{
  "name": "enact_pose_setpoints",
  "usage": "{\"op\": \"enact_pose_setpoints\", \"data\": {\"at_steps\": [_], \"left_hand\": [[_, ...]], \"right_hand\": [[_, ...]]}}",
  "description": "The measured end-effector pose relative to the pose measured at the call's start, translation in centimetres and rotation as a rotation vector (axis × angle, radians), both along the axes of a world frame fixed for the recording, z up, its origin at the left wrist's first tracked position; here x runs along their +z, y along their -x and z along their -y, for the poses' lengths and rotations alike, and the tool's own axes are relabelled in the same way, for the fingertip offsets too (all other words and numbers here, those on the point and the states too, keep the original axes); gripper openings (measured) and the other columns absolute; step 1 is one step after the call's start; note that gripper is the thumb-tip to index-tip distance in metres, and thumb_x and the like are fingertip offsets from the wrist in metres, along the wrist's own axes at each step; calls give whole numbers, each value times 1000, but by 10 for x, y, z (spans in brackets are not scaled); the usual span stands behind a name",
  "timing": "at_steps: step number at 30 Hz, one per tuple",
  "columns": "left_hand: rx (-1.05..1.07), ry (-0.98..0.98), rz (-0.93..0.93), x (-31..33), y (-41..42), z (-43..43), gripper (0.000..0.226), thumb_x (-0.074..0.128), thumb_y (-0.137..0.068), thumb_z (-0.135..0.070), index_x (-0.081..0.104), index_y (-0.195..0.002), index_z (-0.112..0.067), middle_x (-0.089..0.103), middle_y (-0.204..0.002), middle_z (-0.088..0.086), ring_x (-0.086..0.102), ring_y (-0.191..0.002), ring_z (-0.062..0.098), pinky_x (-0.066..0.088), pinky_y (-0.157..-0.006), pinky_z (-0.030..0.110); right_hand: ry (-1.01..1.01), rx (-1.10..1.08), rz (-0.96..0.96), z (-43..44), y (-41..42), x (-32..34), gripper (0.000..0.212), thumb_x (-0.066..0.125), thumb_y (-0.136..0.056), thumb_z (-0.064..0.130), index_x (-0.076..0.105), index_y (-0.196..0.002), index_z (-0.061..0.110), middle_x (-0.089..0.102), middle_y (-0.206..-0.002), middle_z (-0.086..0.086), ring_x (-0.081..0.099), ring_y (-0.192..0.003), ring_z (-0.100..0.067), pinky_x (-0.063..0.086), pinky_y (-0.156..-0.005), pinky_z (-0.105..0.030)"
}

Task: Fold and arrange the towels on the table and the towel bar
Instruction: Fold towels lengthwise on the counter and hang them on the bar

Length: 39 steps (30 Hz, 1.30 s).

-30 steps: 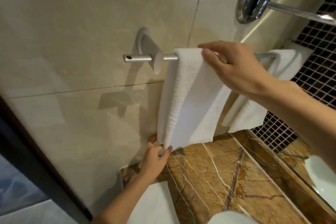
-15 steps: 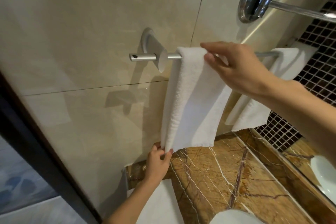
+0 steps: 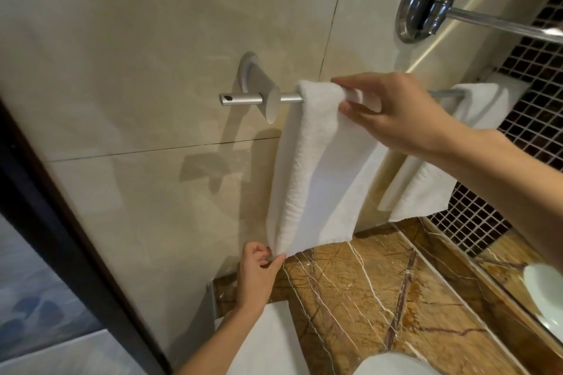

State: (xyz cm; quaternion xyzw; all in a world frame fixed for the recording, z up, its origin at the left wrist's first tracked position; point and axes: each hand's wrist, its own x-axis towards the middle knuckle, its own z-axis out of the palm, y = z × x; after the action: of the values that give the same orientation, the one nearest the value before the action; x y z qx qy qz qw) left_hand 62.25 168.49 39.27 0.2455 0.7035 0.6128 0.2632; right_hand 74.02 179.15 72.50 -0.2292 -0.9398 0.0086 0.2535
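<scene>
Head view: my right hand (image 3: 393, 113) grips the white towel (image 3: 316, 176) where it drapes over the towel bar (image 3: 243, 99). My left hand (image 3: 257, 278) pinches its bottom corner.

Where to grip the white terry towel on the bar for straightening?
The white terry towel hangs doubled over the silver towel bar, free only at the bottom. Likely best: pinch its lower left corner from below, as the left hand does; the right hand steadies the top fold from the front.
</scene>
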Motion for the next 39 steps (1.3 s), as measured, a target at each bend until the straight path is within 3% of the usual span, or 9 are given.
{"op": "enact_pose_setpoints", "data": {"at_steps": [3, 6, 9, 12, 14, 19, 24, 28, 39], "left_hand": [[-62, -22, 9, -1, 2, -4, 39, 78, -77, -15, 54, -106, -26, 68, -79, 0, 63, -73, 16, 48, -68, 22], [-95, -1, -64, -2, 2, -7, 12, 76, -79, -18, 64, -81, -19, 67, -68, -3, 63, -66, 16, 46, -61, 21], [-105, 47, -103, -8, 4, -11, 17, 77, -78, -23, 61, -75, -18, 67, -74, -1, 64, -70, 17, 48, -59, 23], [-116, 70, -181, -11, 7, -15, 17, 79, -76, -24, 64, -80, -16, 64, -85, -3, 64, -75, 15, 53, -67, 27], [-123, 71, -241, -11, 8, -16, 20, 76, -79, -23, 61, -76, -11, 60, -82, -3, 58, -72, 8, 46, -65, 13], [-157, 76, -320, -12, 8, -15, 16, 68, -87, -23, 63, -76, -11, 60, -75, 2, 50, -62, 4, 38, -57, 8], [-205, 69, -251, -13, 8, -10, 16, 64, -89, -17, 61, -75, -10, 59, -61, -4, 52, -51, 0, 38, -54, 19], [-153, -8, -43, -13, 0, -14, 8, 59, -92, -12, 62, -85, -10, 70, -77, 12, 68, -72, 21, 53, -67, 39], [63, -312, 935, 3, -58, -36, 31, 65, -84, -4, 57, -114, -7, 67, -110, 10, 66, -98, 27, 60, -65, 33]], "right_hand": [[-6, -3, -10, 0, 0, 2, 37, 60, -93, 22, 60, -129, 19, 67, -123, -2, 62, -111, -23, 49, -94, -39], [-32, -19, -92, 0, 1, -5, 35, 66, -89, 21, 65, -124, 17, 70, -117, -4, 65, -106, -24, 51, -92, -42], [-17, -24, -155, 0, 2, -9, 38, 69, -87, 23, 65, -124, 17, 69, -119, -3, 65, -108, -21, 51, -94, -36], [20, -40, -16, -3, 1, 2, 35, 59, -94, 28, 62, -127, 19, 72, -108, 2, 64, -104, -18, 48, -89, -31], [73, -29, 73, -7, 1, 12, 31, 49, -98, 30, 65, -123, 19, 72, -91, 5, 63, -96, -19, 46, -82, -30], [57, -43, 132, -25, 8, 15, 39, 41, -100, 31, 63, -107, -1, 66, -101, -25, 60, -97, -38, 47, -84, -45], [51, -40, 125, -29, 11, 11, 39, 41, -99, 29, 60, -105, -5, 63, -98, -28, 58, -92, -42, 48, -80, -47], [18, -36, 115, -28, 12, 9, 43, 39, -97, 32, 60, -104, -4, 63, -92, -27, 57, -86, -42, 45, -74, -42], [-15, -13, 72, -27, 14, 7, 38, 39, -98, 31, 66, -102, 5, 64, -83, -15, 56, -81, -34, 42, -69, -38]]}}
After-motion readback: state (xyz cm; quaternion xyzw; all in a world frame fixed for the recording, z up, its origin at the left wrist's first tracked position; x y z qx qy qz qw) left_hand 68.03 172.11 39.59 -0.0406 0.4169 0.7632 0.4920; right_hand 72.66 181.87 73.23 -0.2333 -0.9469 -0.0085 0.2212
